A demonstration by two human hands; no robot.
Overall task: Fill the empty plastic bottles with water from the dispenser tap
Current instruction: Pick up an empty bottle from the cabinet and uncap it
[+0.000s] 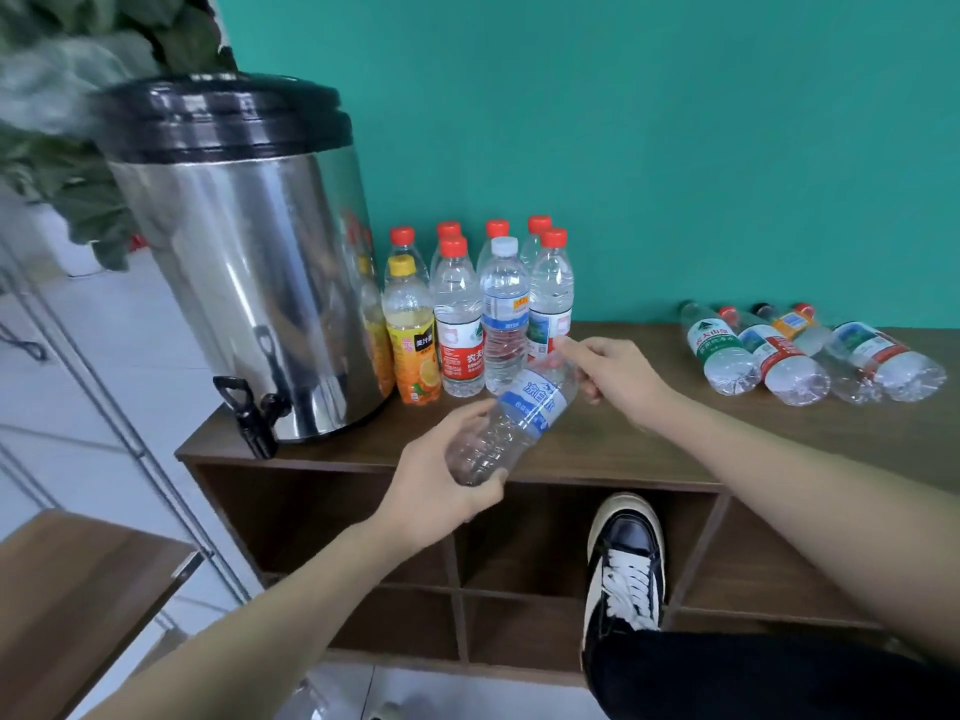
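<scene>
A clear empty bottle with a blue label (524, 407) lies tilted in the air above the wooden shelf top (597, 449). My left hand (441, 491) grips its base end. My right hand (618, 376) holds its neck end, and the fingers hide the cap. The steel dispenser (244, 262) stands at the left of the shelf top, and its black tap (249, 413) juts over the front left corner. The bottle is well to the right of the tap.
Several upright capped bottles (478, 309) stand beside the dispenser against the teal wall. Several bottles (810, 356) lie on their sides at the right. A shoe (626, 563) rests in a cubby below. A wooden table corner (78, 595) is at lower left.
</scene>
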